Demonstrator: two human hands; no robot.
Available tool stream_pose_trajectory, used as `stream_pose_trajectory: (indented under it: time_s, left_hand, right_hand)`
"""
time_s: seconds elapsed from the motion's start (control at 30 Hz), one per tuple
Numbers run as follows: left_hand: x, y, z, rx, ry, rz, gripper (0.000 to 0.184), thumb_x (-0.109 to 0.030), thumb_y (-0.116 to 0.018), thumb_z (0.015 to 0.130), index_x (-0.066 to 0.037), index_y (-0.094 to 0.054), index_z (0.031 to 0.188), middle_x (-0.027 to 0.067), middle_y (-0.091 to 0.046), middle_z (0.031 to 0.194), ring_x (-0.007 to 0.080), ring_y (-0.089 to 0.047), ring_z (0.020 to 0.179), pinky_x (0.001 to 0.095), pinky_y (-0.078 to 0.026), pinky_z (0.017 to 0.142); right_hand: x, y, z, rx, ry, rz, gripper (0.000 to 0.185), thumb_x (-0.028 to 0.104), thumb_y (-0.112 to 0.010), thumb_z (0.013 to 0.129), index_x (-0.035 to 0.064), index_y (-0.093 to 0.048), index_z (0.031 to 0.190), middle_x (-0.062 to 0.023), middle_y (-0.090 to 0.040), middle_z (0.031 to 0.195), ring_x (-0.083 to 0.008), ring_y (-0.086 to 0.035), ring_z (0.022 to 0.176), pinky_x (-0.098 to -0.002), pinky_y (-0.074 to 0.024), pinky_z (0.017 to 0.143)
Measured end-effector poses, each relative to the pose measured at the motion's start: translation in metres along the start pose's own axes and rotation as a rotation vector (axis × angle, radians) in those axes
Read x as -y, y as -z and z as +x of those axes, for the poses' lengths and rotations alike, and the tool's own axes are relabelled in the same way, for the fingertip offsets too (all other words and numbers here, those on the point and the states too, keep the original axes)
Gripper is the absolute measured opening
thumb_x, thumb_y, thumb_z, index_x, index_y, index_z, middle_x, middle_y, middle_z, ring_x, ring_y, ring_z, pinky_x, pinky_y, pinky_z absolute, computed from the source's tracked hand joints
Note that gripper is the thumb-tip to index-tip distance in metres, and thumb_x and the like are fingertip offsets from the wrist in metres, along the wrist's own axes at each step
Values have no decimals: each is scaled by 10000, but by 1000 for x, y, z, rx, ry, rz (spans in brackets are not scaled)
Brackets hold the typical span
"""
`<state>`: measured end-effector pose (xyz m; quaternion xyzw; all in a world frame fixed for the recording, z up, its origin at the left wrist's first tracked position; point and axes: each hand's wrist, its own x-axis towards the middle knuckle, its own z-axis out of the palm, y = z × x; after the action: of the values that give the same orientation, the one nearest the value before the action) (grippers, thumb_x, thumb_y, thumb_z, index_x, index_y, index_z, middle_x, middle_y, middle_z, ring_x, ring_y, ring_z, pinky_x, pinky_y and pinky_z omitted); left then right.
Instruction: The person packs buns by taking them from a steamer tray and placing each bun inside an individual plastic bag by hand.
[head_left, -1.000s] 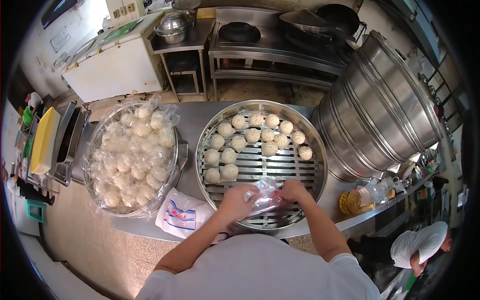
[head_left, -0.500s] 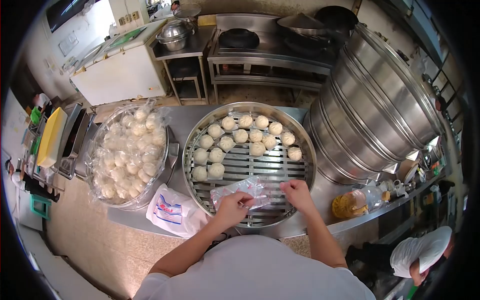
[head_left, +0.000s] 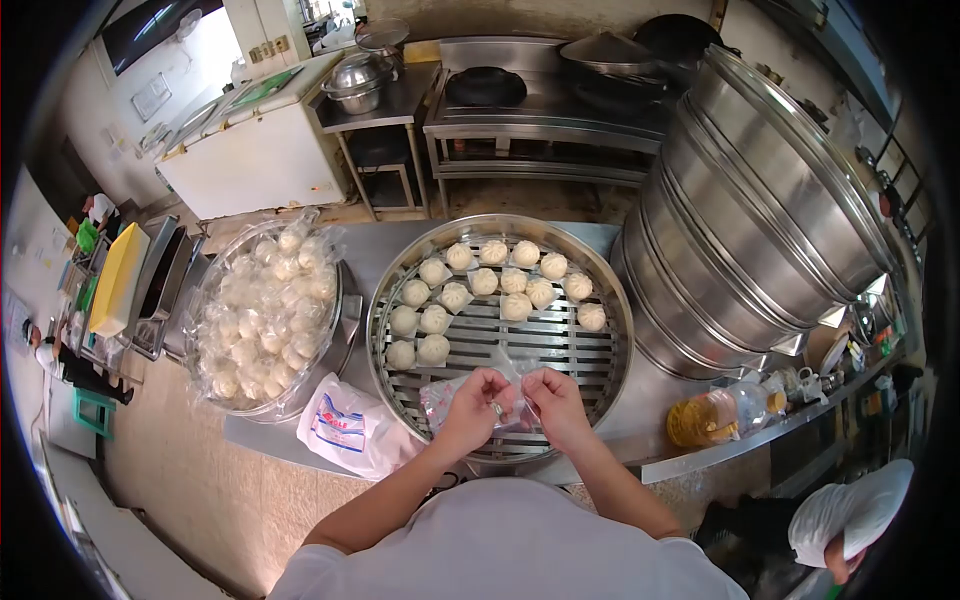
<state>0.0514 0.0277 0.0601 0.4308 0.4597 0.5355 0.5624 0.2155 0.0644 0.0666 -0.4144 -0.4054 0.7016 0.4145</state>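
Observation:
Over the near side of a round metal steamer tray point(head_left: 622, 370), my left hand point(head_left: 478, 408) is closed on a clear plastic bag point(head_left: 440, 398) with reddish printing. My right hand point(head_left: 556, 402) sits just to its right, thumb and fingers pinched together at the bag's edge. The fingertips of both hands almost meet, and part of the bag is hidden behind them. Farther back in the tray, several pleated white buns point(head_left: 515, 280) rest on small paper squares over the slats. Their group curves along the far and left sides.
Left of the tray stands a large bowl of plastic-wrapped buns point(head_left: 265, 320). A white printed bag point(head_left: 350, 425) lies at the counter's front edge. Stacked steamer tiers point(head_left: 740, 220) rise on the right, with an oil bottle point(head_left: 705, 415) below them. A person point(head_left: 850, 510) bends at lower right.
My right hand has come left and in to meet my left hand at the plastic bag. The bag's upper part is now drawn up between the fingers. The view has shifted slightly.

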Motion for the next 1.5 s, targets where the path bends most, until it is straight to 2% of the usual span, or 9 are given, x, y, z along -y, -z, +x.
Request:
stream_pose_trajectory:
  time_s: [0.2, 0.37, 0.67, 0.7, 0.8, 0.97, 1.2, 1.3, 1.5]
  left_hand:
    - [5, 6, 4, 18, -9, 39, 80, -67, -644, 1014, -25, -597, 1063, 29, -624, 961, 113, -613, 887, 283, -544, 748]
    - [-27, 8, 6, -147, 255, -387, 4, -21, -626, 995, -17, -625, 994, 28, -644, 945, 101, -615, 883, 285, -525, 741]
    - [31, 101, 36, -244, -94, 1165, 305, -263, -598, 1038, 5, -652, 902, 87, -646, 638, 228, -630, 571, 370, -528, 579]
    - [24, 104, 41, -304, 66, 887, 317, -295, -563, 1050, -10, -654, 944, 86, -660, 682, 236, -635, 593, 383, -532, 593]
    - [14, 114, 60, -428, 364, 22, 386, -401, -461, 1082, -63, -645, 1059, 80, -691, 825, 250, -654, 690, 411, -544, 658]
    - [33, 115, 77, -383, 362, -863, 530, -562, -314, 1098, -124, -573, 1248, 76, -683, 1061, 262, -660, 923, 427, -544, 828]
    - [65, 89, 78, -366, 602, -870, 587, -579, -292, 1094, -135, -528, 1398, 121, -686, 1100, 302, -662, 979, 485, -530, 923]
    - [27, 64, 76, -329, 708, -789, 606, -569, -268, 1102, -114, -520, 1413, 141, -678, 1114, 333, -662, 984, 515, -537, 920]
    - [67, 79, 84, -266, 695, -679, 564, -508, -245, 1121, -92, -571, 1317, 147, -680, 1107, 355, -669, 977, 563, -561, 854]
  right_hand:
    - [14, -20, -1, 64, -140, 368, 238, 190, -613, 1057, 71, -614, 852, 8, -605, 716, -59, -510, 606, -239, -419, 545]
    - [-11, -20, 20, 70, 172, -115, 136, 107, -652, 1012, 33, -628, 900, -3, -609, 706, -90, -567, 602, -272, -466, 539]
    - [-2, 16, 103, 63, 130, -485, 82, 44, -652, 952, 10, -663, 1025, -69, -665, 835, -143, -642, 688, -308, -529, 625]
    - [3, 17, 118, 67, 94, -577, 110, 51, -661, 936, 7, -675, 1036, -91, -676, 851, -169, -660, 699, -331, -544, 642]
    - [-12, 20, 172, 98, 712, -1252, 280, 74, -704, 861, 23, -668, 1134, -154, -676, 1099, -289, -672, 1016, -432, -558, 843]
    - [-33, 21, 197, 169, 724, -1848, 523, 90, -711, 806, 41, -593, 1314, -170, -504, 1392, -380, -508, 1277, -500, -505, 981]
    - [-23, 44, 172, -188, 569, -1302, 345, 102, -784, 777, 5, -631, 1071, -170, -548, 1145, -353, -583, 1084, -441, -547, 918]
    - [-26, 34, 139, 153, 310, -709, 377, 180, -844, 790, 7, -645, 1059, -169, -554, 1140, -301, -608, 1067, -400, -552, 914]
    - [-8, 70, 224, -102, 356, -1082, 473, 275, -799, 855, 64, -662, 1254, -202, -530, 1425, -354, -599, 1221, -468, -541, 966]
